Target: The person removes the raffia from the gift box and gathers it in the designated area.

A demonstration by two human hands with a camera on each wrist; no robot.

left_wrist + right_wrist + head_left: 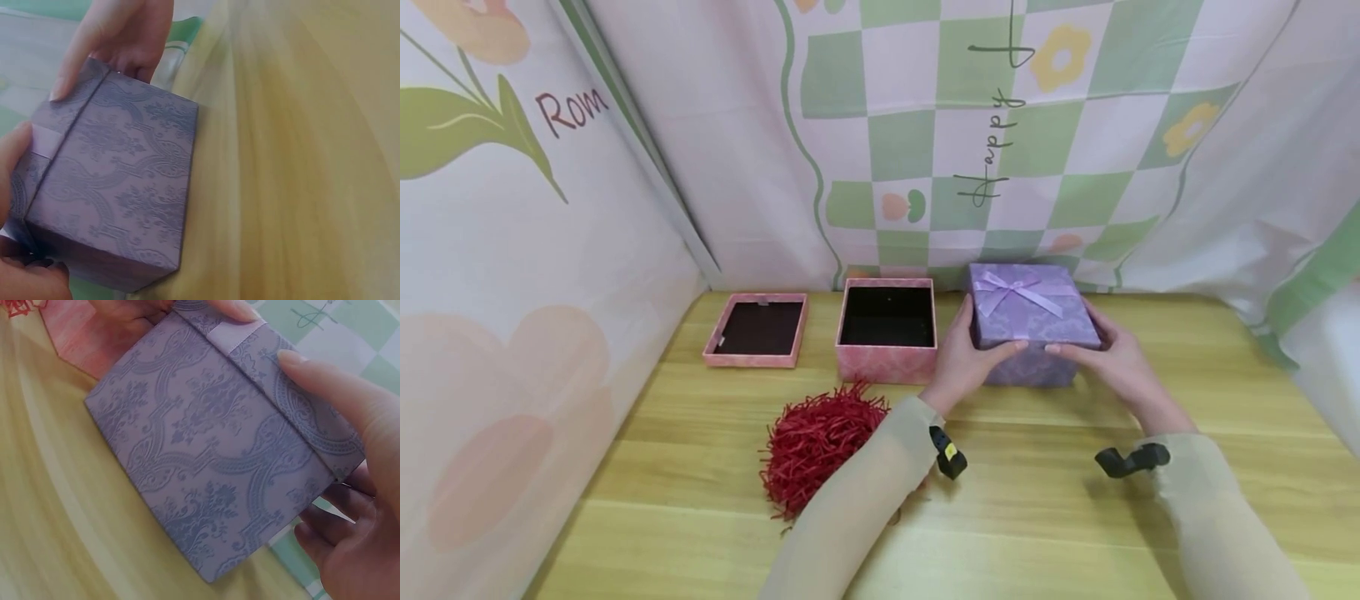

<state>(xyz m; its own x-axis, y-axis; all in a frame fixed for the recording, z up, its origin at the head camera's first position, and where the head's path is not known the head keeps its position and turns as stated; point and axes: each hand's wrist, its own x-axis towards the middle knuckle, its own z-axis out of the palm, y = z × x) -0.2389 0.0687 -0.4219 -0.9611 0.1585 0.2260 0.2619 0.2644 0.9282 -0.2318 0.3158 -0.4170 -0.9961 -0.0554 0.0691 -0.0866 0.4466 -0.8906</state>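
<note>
A purple gift box with a patterned surface stands on the table at the right, its lid on and a lilac ribbon bow on top. From the left side my left hand grips it, the thumb lying on the lid's front edge. On the opposite side my right hand holds it the same way. Both wrist views show the box's front below the lid's rim, with a ribbon band crossing that rim. In the right wrist view the fingers of my right hand curl along the box's side.
An open pink box with a black inside stands left of the purple one. Farther left, its pink lid lies inside up. A heap of red shredded paper sits in front, partly behind my left sleeve. A patterned curtain hangs along the table's back.
</note>
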